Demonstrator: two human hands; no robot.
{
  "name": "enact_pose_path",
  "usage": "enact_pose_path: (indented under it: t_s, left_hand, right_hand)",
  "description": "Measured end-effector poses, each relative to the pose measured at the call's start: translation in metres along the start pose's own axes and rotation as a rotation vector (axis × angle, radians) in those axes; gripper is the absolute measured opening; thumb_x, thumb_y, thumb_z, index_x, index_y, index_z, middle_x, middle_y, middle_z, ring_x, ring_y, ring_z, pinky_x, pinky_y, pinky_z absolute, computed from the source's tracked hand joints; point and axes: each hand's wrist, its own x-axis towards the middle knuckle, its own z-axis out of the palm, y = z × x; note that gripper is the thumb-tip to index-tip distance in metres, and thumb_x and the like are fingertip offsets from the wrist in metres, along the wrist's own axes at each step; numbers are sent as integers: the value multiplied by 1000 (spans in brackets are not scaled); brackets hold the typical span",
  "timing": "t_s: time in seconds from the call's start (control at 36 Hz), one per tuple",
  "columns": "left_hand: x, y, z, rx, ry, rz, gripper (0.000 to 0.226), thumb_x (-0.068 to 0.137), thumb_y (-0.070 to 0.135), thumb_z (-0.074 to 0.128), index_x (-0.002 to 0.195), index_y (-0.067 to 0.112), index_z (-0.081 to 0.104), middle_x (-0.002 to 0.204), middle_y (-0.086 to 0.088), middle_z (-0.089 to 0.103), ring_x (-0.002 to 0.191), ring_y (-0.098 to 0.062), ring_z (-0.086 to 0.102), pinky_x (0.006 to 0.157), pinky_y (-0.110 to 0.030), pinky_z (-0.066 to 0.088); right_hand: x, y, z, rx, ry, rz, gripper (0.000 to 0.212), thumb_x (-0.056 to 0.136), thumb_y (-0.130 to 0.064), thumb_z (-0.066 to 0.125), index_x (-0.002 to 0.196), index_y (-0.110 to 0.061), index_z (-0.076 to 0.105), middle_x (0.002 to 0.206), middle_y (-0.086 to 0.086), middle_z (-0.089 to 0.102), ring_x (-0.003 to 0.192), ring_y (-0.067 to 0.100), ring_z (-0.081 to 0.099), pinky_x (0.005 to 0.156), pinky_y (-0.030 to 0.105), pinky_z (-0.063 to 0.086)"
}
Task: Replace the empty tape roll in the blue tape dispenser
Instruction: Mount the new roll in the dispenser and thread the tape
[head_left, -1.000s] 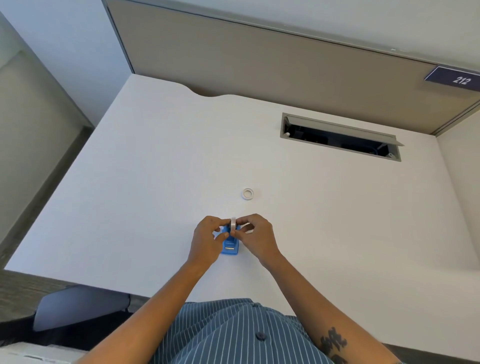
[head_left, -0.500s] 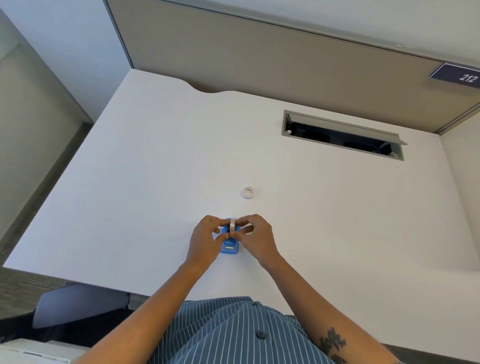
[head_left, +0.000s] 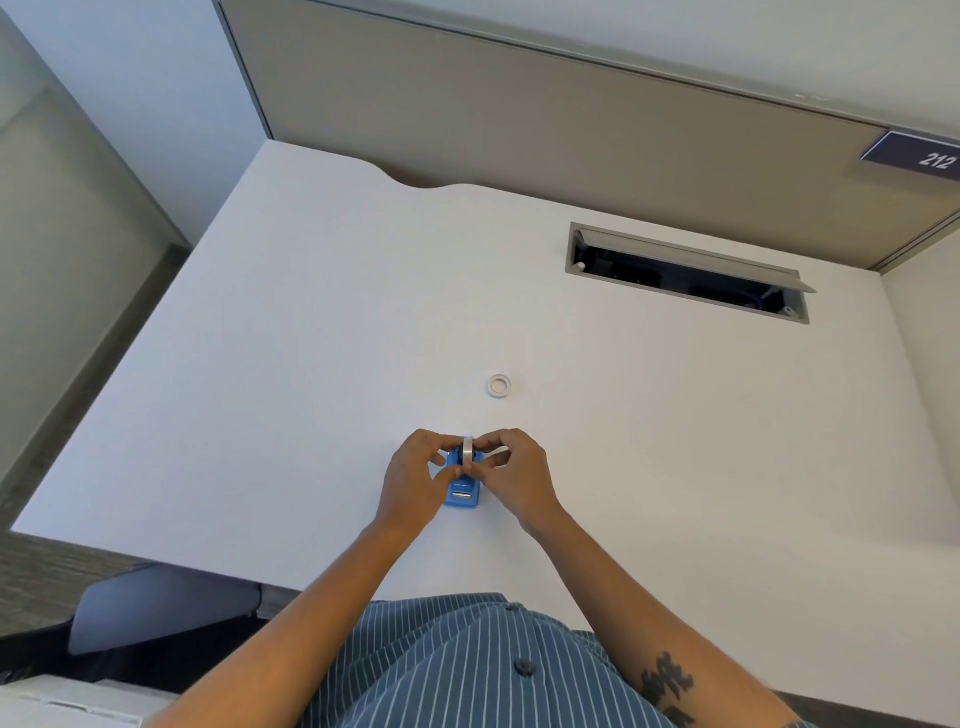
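Both hands meet over the blue tape dispenser (head_left: 461, 491), which sits on the white tabletop (head_left: 260, 364) near its front edge. The left hand (head_left: 413, 480) and right hand (head_left: 514, 475) each close a fingertip grip on a tape roll (head_left: 468, 450) — upright, edge-on, in the dispenser's top. A small white ring (head_left: 500, 385) lies flat beyond — well apart.

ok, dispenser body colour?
Blue; the dispenser shows best in the head view, between both hands.
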Motion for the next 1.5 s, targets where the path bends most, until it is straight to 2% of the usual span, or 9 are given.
enact_pose_path:
  t_s: [0.08, 0.28, 0.69, 0.92, 1.0, 1.17, 1.22, 1.33, 1.5]
  left_hand:
    - [1, 0, -1, -5, 0, -5, 34, 93, 16, 82, 126, 16, 73, 122, -3, 72, 88, -10, 63, 78, -8, 45]
    - [1, -4, -3, -20, -1, -15, 40, 92, 17, 83, 131, 16, 72, 124, -2, 72, 90, -8, 64, 79, -7, 46]
    - [5, -5, 1, -36, 21, -48, 29, 101, 16, 72, 130, 14, 70, 126, -6, 73, 97, -13, 66, 79, -6, 45]
    - [7, -6, 2, -36, 7, -65, 26, 102, 15, 70, 128, 15, 72, 125, -3, 73, 95, -11, 66, 77, -7, 46]
    - [6, -5, 1, -57, 0, -64, 26, 100, 17, 74, 126, 18, 72, 123, 0, 73, 91, -10, 68, 76, -7, 46]
    - [5, -4, 2, -86, -12, -39, 34, 94, 26, 82, 127, 23, 73, 118, 8, 68, 92, -12, 70, 77, -11, 48]
    - [6, -5, 3, -84, -16, -15, 31, 93, 23, 83, 123, 27, 75, 116, 7, 68, 90, -7, 69, 78, -14, 49]
    - [7, -7, 4, -70, -21, -12, 32, 93, 24, 83, 123, 31, 73, 116, 8, 65, 88, -2, 67, 78, -9, 47]
    - [9, -8, 5, -74, -32, 3, 31, 94, 25, 82, 122, 32, 72, 116, 8, 61, 87, -1, 66, 77, -8, 46]
  right_hand:
    - [0, 1, -1, 0, -2, -2, 36, 82, -15, 96, 112, -12, 75, 116, 5, 74, 91, 19, 69, 72, 15, 54]
    - [1, 0, 0, -4, 1, -6, 36, 85, -17, 94, 115, -12, 75, 117, 4, 74, 101, 25, 72, 81, 25, 60]
    - [4, -2, -1, 0, -7, 13, 44, 85, -18, 94, 123, -16, 71, 115, 0, 71, 91, 16, 68, 69, 11, 52]
    - [5, 3, 0, -2, -20, 15, 46, 84, -14, 94, 123, -15, 71, 119, 3, 72, 92, 21, 71, 76, 21, 58]
    - [4, 4, 0, -5, -18, 3, 47, 81, -15, 96, 121, -15, 72, 119, 4, 73, 95, 29, 74, 81, 30, 62]
    - [3, 5, 1, -19, -19, -28, 49, 78, -10, 98, 119, -16, 73, 117, 2, 72, 80, 15, 66, 75, 20, 56]
    - [2, 6, 1, -16, -17, -44, 49, 76, -6, 97, 118, -15, 74, 117, 3, 72, 81, 19, 68, 77, 23, 57]
    - [1, 3, 1, -26, -11, -78, 47, 76, -2, 96, 117, -14, 75, 117, 5, 72, 92, 30, 74, 83, 33, 62]
    - [1, 2, -3, -51, -11, -128, 40, 77, 3, 92, 111, -13, 77, 115, 3, 73, 93, 26, 74, 76, 16, 57]
